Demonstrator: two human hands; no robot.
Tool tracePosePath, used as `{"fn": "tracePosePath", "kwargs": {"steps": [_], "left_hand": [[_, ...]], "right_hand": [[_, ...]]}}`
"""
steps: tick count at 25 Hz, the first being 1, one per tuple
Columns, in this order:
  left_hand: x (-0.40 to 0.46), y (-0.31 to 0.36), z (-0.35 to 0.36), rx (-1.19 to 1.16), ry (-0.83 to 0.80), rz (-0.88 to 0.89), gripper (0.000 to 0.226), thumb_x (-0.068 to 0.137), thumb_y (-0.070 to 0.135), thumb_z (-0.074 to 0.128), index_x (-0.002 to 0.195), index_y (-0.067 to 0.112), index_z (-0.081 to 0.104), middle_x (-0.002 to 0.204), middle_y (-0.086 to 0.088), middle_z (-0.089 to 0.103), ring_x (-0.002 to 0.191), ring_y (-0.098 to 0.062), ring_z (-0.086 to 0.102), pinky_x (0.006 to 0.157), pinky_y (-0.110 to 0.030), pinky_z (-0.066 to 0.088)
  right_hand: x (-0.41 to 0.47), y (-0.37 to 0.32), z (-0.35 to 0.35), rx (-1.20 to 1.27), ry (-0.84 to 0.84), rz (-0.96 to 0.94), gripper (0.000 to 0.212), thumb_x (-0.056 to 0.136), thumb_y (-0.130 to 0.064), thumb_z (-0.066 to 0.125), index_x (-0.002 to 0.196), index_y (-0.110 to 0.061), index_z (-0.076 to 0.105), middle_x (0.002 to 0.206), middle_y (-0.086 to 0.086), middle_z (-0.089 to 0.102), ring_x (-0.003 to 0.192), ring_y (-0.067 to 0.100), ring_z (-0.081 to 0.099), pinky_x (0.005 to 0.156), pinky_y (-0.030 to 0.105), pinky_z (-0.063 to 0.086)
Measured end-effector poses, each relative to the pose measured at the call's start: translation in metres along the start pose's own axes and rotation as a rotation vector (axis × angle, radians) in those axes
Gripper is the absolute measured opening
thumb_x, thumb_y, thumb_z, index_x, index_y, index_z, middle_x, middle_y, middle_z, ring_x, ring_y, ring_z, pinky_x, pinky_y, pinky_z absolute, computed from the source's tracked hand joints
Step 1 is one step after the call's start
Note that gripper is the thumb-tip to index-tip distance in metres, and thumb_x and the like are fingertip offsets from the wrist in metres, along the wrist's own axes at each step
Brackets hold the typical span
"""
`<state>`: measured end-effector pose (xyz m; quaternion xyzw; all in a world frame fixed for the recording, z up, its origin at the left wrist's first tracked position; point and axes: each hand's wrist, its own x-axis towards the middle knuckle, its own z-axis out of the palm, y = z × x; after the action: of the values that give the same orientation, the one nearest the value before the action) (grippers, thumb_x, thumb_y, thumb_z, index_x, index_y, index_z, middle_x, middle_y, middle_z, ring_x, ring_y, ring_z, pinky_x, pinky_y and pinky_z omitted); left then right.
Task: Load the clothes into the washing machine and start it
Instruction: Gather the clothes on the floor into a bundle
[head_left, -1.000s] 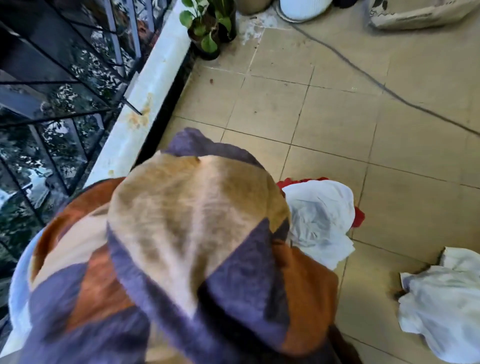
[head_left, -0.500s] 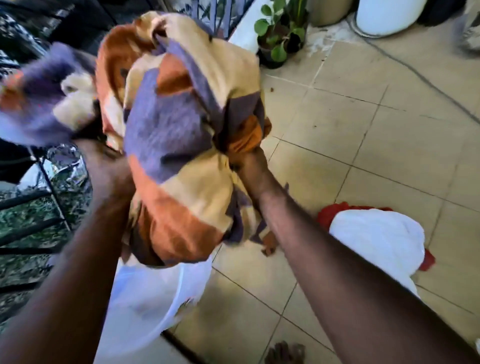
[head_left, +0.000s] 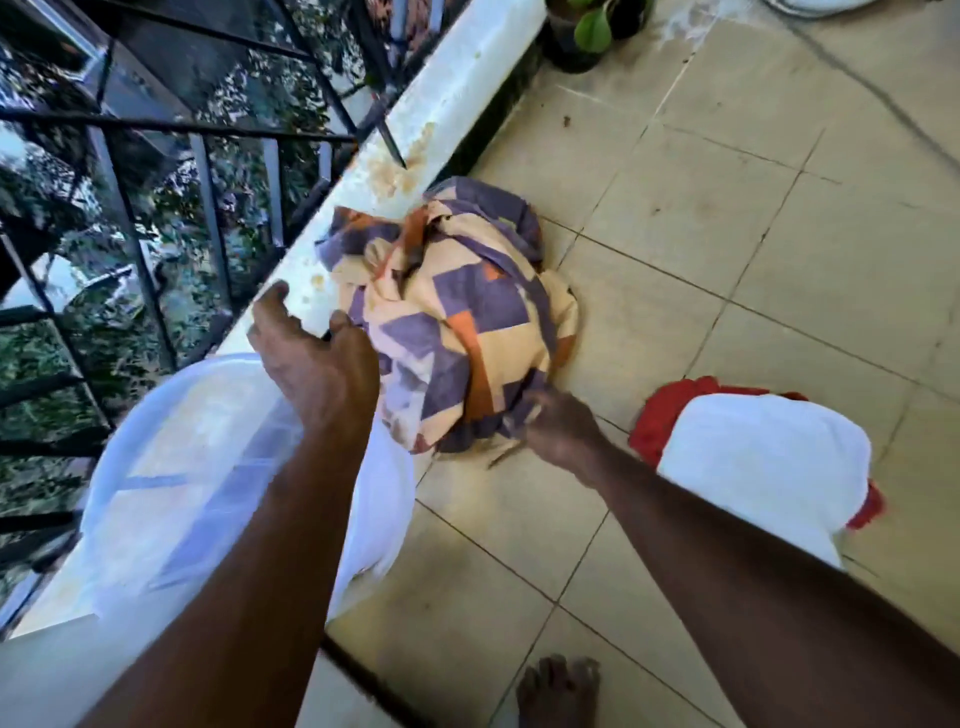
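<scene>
Nearest my feet, one bare foot (head_left: 558, 686) on the beige floor tiles (head_left: 753, 249). Left of it, a white mesh laundry basket (head_left: 171, 467) leans on the ledge; patterned fabric shows faintly through its side, contents otherwise unclear. My left hand (head_left: 317, 358) hovers above the basket rim, fingers spread, holding nothing. My right hand (head_left: 558, 428) touches the lower edge of the patterned sheet bundle (head_left: 457, 322); blurred, so I cannot tell if it pinches. Bundle lies on the floor against the white ledge (head_left: 415, 130). Right: white cloth (head_left: 758, 467) over a red garment (head_left: 657, 415). Beyond: black railing (head_left: 208, 208), potted plant (head_left: 592, 31).
</scene>
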<state>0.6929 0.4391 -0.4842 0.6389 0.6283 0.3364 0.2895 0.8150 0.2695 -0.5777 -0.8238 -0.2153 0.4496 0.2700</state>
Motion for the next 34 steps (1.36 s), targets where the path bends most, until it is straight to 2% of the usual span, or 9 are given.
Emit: {"fn": "tracePosePath", "kwargs": {"steps": [5,9,14,18,20,26,30,32,34], "left_hand": [[-0.070,-0.039,0.023,-0.111,-0.251,-0.142,0.056,0.070,0.020,0.065,0.125,0.013,0.055,0.121,-0.018,0.064,0.106,-0.030,0.066,0.096,-0.052,0.054],[-0.143,-0.062,0.052,0.065,-0.522,-0.106,0.030,0.078,0.012,0.071,0.106,0.019,0.063,0.103,-0.009,0.070,0.095,-0.033,0.067,0.088,-0.045,0.056],[-0.233,-0.081,0.106,0.161,-0.938,-0.118,0.038,0.087,0.008,0.073,0.123,0.016,0.064,0.116,-0.012,0.068,0.077,-0.028,0.067,0.074,-0.040,0.056],[-0.286,-0.102,0.155,0.282,-1.194,-0.033,0.056,0.089,0.021,0.073,0.140,0.023,0.052,0.140,-0.007,0.056,0.112,-0.024,0.064,0.099,-0.043,0.054],[-0.302,-0.113,0.177,0.262,-1.280,-0.079,0.074,0.087,0.031,0.075,0.151,0.025,0.037,0.154,-0.004,0.042,0.135,-0.025,0.048,0.109,-0.042,0.045],[-0.321,-0.134,0.220,0.029,-1.266,-0.414,0.084,0.082,0.027,0.082,0.149,0.018,0.032,0.143,0.000,0.051,0.123,-0.014,0.052,0.080,-0.019,0.047],[-0.333,-0.125,0.226,0.089,-1.133,-0.312,0.051,0.081,0.028,0.082,0.124,0.013,0.060,0.108,0.004,0.069,0.108,-0.020,0.067,0.065,-0.016,0.052],[-0.341,-0.109,0.224,0.196,-1.010,-0.172,0.038,0.080,0.025,0.082,0.112,0.012,0.066,0.099,0.000,0.071,0.101,-0.024,0.069,0.075,-0.030,0.058],[-0.348,-0.084,0.215,0.131,-1.013,-0.258,0.026,0.086,0.016,0.075,0.111,0.010,0.068,0.108,-0.010,0.072,0.103,-0.032,0.068,0.090,-0.048,0.059]], "right_hand": [[-0.044,0.112,0.013,0.111,0.033,0.243,0.046,0.093,-0.031,0.071,0.134,-0.013,0.063,0.141,0.007,0.062,0.130,0.021,0.057,0.109,0.028,0.041],[-0.063,0.194,-0.010,0.137,0.147,0.382,0.062,0.089,-0.037,0.073,0.146,-0.022,0.052,0.148,0.011,0.052,0.134,0.025,0.052,0.110,0.031,0.041],[-0.081,0.272,-0.028,-0.018,0.221,0.382,0.083,0.084,-0.039,0.078,0.154,-0.027,0.035,0.158,0.012,0.023,0.144,0.038,0.034,0.115,0.042,0.038],[-0.089,0.321,-0.037,-0.164,0.297,0.360,0.106,0.081,-0.046,0.079,0.161,-0.039,0.009,0.167,0.019,-0.012,0.152,0.048,0.011,0.118,0.059,0.029],[-0.089,0.334,-0.041,-0.103,0.324,0.326,0.111,0.080,-0.041,0.082,0.161,-0.038,0.006,0.167,0.020,-0.012,0.153,0.047,0.010,0.119,0.061,0.028],[-0.092,0.351,-0.038,0.137,0.414,0.181,0.102,0.079,-0.032,0.085,0.160,-0.025,0.023,0.167,0.010,0.020,0.155,0.027,0.019,0.121,0.048,0.030],[-0.096,0.350,-0.038,0.253,0.516,0.185,0.091,0.080,-0.031,0.086,0.155,-0.017,0.037,0.157,0.005,0.043,0.145,0.021,0.040,0.116,0.030,0.032],[-0.102,0.348,-0.039,0.344,0.550,0.179,0.084,0.080,-0.029,0.086,0.152,-0.015,0.044,0.152,0.003,0.051,0.140,0.017,0.046,0.113,0.024,0.033],[-0.108,0.345,-0.043,0.477,0.592,0.200,0.077,0.081,-0.026,0.085,0.148,-0.013,0.049,0.146,0.000,0.056,0.135,0.016,0.051,0.115,0.029,0.038]]}}
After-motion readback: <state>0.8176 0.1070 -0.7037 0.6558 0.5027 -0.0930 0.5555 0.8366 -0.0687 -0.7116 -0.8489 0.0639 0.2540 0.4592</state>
